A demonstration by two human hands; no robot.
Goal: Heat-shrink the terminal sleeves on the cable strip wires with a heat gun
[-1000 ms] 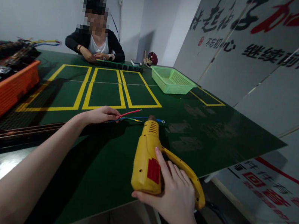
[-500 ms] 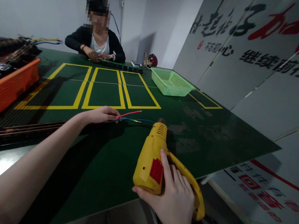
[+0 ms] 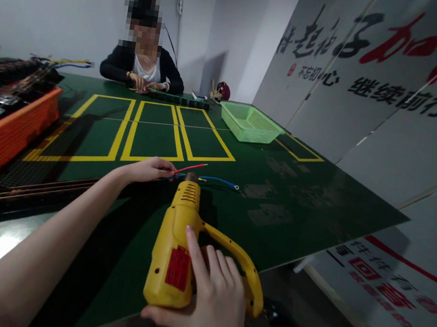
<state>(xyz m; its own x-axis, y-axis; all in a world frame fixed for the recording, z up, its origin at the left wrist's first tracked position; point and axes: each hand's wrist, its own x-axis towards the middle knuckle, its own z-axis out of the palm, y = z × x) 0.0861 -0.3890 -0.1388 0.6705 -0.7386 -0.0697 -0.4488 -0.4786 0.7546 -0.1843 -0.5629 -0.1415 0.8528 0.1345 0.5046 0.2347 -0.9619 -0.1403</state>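
Observation:
My right hand (image 3: 215,290) is wrapped round a yellow heat gun (image 3: 176,234) with a red label, its thumb beneath the rear end. The gun's metal nozzle (image 3: 191,177) points away from me, right by the wires. Over the green table, my left hand (image 3: 153,169) pinches a small bundle of wires. A red wire (image 3: 190,169) sticks out to the right of its fingers. A blue wire (image 3: 219,181) runs further right and ends in a ring terminal. A yellow-green wire end shows partly behind the nozzle. Under my left forearm lies a long dark strip (image 3: 52,187).
An orange basket (image 3: 11,136) holding dark wired parts stands at the left. Further back on the right is a light green basket (image 3: 249,124). Across the table a person (image 3: 145,66) handles another dark strip. Yellow tape marks rectangles on the tabletop.
My right hand has carried the heat gun leftward and toward me, bringing its nozzle over to the wires. The blue wire's ring terminal has come into sight. My left hand has hardly moved.

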